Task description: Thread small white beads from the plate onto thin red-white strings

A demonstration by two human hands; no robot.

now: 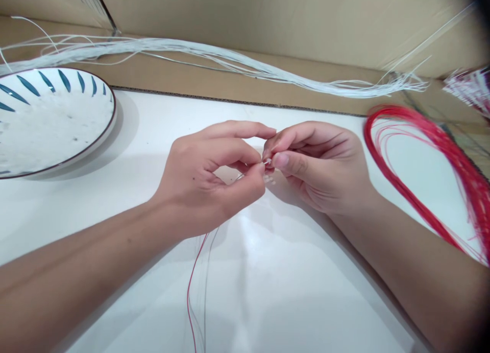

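Note:
My left hand (218,174) is closed, with thumb and forefinger pinching the ends of thin strands near the middle of the view. Below that hand a red wire (188,291) and a thin pale grey wire (205,286) trail down toward the near edge. Facing it, my right hand (317,164) pinches a tiny white piece (268,161), bead-like, right at the left fingertips. The two hands almost touch, and the fingers partly hide the strand ends. A few small white bits (270,180) show just beneath the fingertips.
A white dish with blue-green leaf strokes (57,161) holds many small white pieces at left. Behind, a long bundle of white wires (214,54) lies on cardboard (245,95). A looped bundle of red wires (398,177) rests on the white table (306,291) at right.

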